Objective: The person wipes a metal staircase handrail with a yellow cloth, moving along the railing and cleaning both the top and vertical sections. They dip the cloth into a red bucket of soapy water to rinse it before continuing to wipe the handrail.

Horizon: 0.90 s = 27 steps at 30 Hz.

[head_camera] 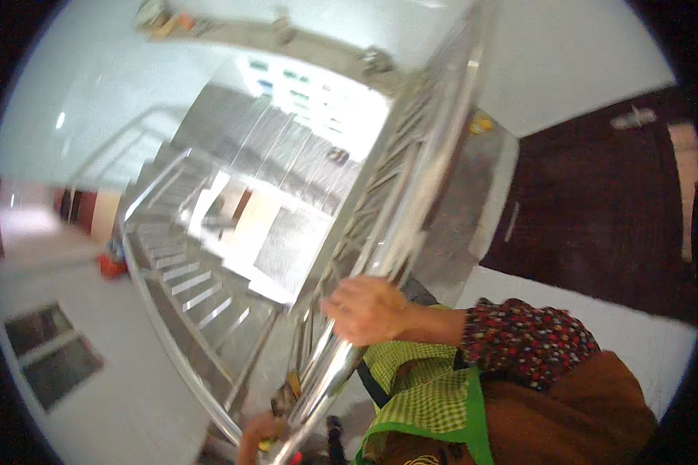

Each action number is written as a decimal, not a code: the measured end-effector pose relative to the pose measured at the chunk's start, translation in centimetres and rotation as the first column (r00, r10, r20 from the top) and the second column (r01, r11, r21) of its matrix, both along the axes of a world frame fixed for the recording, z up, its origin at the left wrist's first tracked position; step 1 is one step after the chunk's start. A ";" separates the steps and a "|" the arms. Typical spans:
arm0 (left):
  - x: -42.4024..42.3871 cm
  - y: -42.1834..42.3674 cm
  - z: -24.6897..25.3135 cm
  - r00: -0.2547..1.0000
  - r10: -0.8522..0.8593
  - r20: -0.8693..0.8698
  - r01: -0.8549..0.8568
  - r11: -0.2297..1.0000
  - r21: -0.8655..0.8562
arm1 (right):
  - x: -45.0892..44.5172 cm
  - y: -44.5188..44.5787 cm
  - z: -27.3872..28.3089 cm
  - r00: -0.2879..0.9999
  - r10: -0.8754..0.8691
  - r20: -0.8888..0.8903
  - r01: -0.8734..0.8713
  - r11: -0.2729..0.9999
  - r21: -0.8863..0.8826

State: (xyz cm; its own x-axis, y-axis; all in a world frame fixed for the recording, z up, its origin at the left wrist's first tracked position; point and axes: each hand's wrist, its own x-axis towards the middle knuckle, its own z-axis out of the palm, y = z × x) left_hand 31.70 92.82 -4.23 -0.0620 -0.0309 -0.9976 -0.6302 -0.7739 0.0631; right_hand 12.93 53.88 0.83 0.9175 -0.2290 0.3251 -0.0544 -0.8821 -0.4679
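Note:
A polished metal handrail (326, 372) slants through the view from the bottom to the top. My right hand (366, 308) is wrapped over it, its fingers curled around the tube. At the bottom edge my left hand (262, 429) is small, blurred and partly cut off beside the rail's lower part. Close to its fingers is a dark brown and yellow object (285, 398), too blurred to name. Whether the left hand grips it cannot be told.
Beyond the handrail, a stairwell drops away, with a descending flight of stairs (192, 290) and its curved metal railing (157, 325). A dark brown door (593, 203) stands at right. Several blurred objects lie along a ledge (326, 52) at the top. A red container (113, 265) sits left.

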 end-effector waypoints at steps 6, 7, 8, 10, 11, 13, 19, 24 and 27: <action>-0.8 -4.5 2.9 0.981 0.129 0.144 -0.114 0.988 -0.108 | -1.2 -0.1 0.0 0.995 -0.060 0.081 0.061 0.998 -0.006; -0.8 -4.8 3.1 0.973 0.150 0.173 -0.119 0.977 -0.178 | -1.2 0.2 -0.3 0.992 -0.081 0.094 0.082 0.997 -0.001; -0.9 -5.4 3.1 0.965 0.172 0.197 -0.120 0.961 -0.249 | -1.1 0.5 -0.5 0.990 -0.076 0.120 0.082 0.995 -0.050; -1.4 -7.8 3.1 0.957 0.203 0.206 -0.085 0.878 -0.471 | -1.2 0.7 -0.4 0.989 -0.090 0.120 0.096 0.994 -0.045; -1.8 -9.1 3.0 0.954 0.218 0.206 -0.063 0.817 -0.573 | -1.6 1.0 -0.5 0.987 -0.096 0.125 0.102 0.994 -0.041; -1.9 -12.6 3.5 0.940 0.260 0.223 0.003 0.646 -0.763 | -2.1 1.0 -0.5 0.999 -0.029 0.018 0.031 0.991 -0.132; -7.1 -27.8 8.8 0.669 0.720 0.183 -0.188 0.402 -0.896 | -0.7 0.8 -1.8 0.867 -0.213 0.450 0.157 0.975 0.160; -15.6 -31.7 12.7 0.624 0.725 -0.292 -0.505 0.089 -0.859 | -5.2 -2.5 -1.1 0.796 -0.397 0.457 0.095 0.827 0.554; -17.8 -31.2 11.9 0.709 0.632 -0.313 -0.479 0.106 -0.871 | -10.4 -4.5 0.5 0.817 -0.355 0.455 0.041 0.822 0.568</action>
